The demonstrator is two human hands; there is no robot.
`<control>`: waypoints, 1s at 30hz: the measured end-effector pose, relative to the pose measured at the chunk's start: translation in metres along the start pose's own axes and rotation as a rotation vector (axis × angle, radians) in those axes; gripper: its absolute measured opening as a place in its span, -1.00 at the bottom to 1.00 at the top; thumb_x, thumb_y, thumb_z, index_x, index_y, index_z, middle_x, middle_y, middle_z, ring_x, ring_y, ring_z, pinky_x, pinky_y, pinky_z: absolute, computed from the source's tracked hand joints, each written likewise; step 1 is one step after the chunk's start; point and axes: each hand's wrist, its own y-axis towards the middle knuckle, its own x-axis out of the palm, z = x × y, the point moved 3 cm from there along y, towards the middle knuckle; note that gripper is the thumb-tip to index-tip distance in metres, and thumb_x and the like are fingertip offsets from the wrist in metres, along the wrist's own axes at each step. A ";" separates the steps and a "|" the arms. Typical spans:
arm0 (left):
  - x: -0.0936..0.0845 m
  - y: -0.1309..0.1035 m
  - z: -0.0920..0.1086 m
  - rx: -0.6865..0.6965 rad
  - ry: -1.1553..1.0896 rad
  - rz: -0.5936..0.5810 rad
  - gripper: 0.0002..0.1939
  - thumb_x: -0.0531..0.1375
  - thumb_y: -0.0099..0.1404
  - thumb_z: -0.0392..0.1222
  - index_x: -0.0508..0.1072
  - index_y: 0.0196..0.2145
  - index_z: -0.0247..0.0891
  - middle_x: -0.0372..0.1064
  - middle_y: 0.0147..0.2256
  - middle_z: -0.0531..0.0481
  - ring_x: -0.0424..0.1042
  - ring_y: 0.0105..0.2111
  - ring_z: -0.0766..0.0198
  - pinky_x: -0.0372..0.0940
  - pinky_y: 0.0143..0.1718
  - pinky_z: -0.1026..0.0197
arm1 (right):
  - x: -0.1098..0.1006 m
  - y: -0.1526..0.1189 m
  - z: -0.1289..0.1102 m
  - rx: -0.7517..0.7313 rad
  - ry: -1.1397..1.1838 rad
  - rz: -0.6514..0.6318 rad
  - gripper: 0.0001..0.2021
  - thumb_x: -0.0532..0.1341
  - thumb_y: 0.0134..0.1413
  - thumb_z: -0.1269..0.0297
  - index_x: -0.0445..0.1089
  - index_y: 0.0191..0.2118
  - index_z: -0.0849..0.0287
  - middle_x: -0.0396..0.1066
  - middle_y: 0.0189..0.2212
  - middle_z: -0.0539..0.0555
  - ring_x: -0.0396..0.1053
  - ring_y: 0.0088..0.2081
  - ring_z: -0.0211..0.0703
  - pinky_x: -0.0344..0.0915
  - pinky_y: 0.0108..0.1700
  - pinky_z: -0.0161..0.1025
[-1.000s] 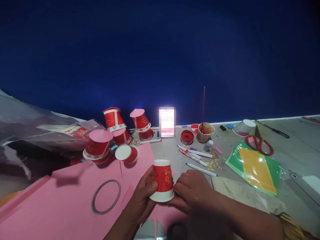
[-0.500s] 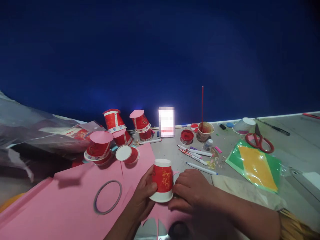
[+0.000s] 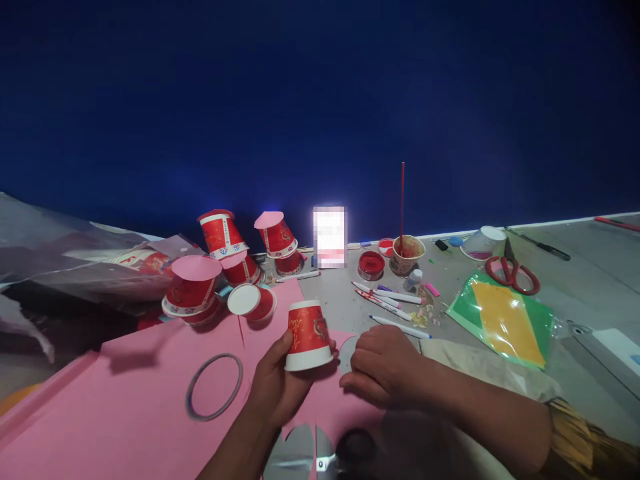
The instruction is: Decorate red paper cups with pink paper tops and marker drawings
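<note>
Grey bench (image 3: 575,293) carries everything. Large pink paper sheet (image 3: 125,393) covers its near-left part, with a dark pencilled circle (image 3: 214,386) drawn on it. Crumpled clear plastic bag (image 3: 75,260) lies far left. Green and yellow paper sheets in a clear sleeve (image 3: 503,320) sit right, red-handled scissors (image 3: 511,274) just beyond them. Cluster of upturned red paper cups (image 3: 235,263) stands at the pink sheet's far edge. Left hand (image 3: 277,387) is clamped on an upturned red paper cup with white rim (image 3: 307,335), lifted and tilted above the pink sheet. Right hand (image 3: 383,363) rests curled, fingers down on the pink sheet just right of the cup; whether it pinches anything, cannot tell. White marker pens (image 3: 393,303) lie behind it.
</note>
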 end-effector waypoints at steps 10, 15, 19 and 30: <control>0.000 0.000 0.005 0.008 0.016 -0.021 -0.56 0.36 0.33 0.06 0.57 -0.02 -0.35 0.65 -0.12 -0.28 0.66 -0.09 -0.13 0.39 0.20 -0.26 | 0.006 -0.002 0.003 -0.018 0.058 -0.032 -0.50 0.07 0.54 0.07 0.40 -0.48 0.12 0.38 -0.61 -0.02 0.19 -0.56 -0.23 -0.08 -0.41 -0.13; 0.003 -0.001 0.004 0.004 0.021 -0.045 -0.63 0.34 0.33 0.00 0.61 -0.07 -0.35 0.65 -0.10 -0.27 0.63 -0.02 -0.16 0.36 0.24 -0.25 | 0.007 -0.001 -0.002 -0.037 0.062 -0.042 -0.47 0.03 0.55 0.06 0.38 -0.50 0.13 0.39 -0.61 -0.01 0.22 -0.56 -0.23 -0.08 -0.42 -0.12; 0.005 -0.002 0.005 0.000 0.003 -0.092 -0.57 0.36 0.32 0.00 0.60 0.07 -0.26 0.64 0.00 -0.23 0.61 0.04 -0.18 0.38 0.23 -0.27 | 0.011 -0.003 -0.004 -0.044 0.033 -0.083 -0.51 0.09 0.52 0.04 0.38 -0.48 0.13 0.42 -0.59 -0.02 0.28 -0.55 -0.23 -0.11 -0.41 -0.12; -0.015 0.005 -0.001 0.001 0.012 0.017 -0.44 0.34 0.29 -0.02 0.55 0.21 -0.23 0.66 -0.03 -0.26 0.62 0.03 -0.22 0.36 0.27 -0.30 | 0.019 -0.002 0.004 -0.058 -0.004 -0.070 -0.58 0.18 0.44 -0.03 0.37 -0.43 0.11 0.46 -0.56 -0.05 0.34 -0.52 -0.21 -0.16 -0.46 -0.12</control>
